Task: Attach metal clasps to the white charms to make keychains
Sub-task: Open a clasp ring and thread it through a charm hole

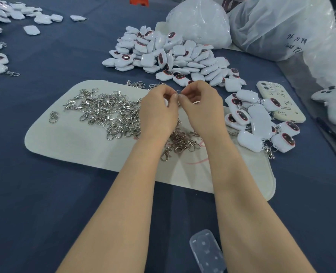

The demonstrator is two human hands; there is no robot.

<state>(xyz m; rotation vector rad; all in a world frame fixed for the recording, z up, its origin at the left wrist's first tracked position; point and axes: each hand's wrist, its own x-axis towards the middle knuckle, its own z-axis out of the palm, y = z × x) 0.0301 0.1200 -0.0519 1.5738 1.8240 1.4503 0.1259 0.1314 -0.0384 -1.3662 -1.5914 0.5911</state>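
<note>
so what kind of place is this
Probably a small hand-assembly workshop: a heap of loose charms, a pile of clasps on a mat, finished keychains beside it, and bulk plastic bags behind.

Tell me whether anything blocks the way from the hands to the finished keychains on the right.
Nothing visible does. The left hand and right hand pinch a small metal piece over the mat; the finished keychains lie just right of the right hand, only bare mat between.
</note>
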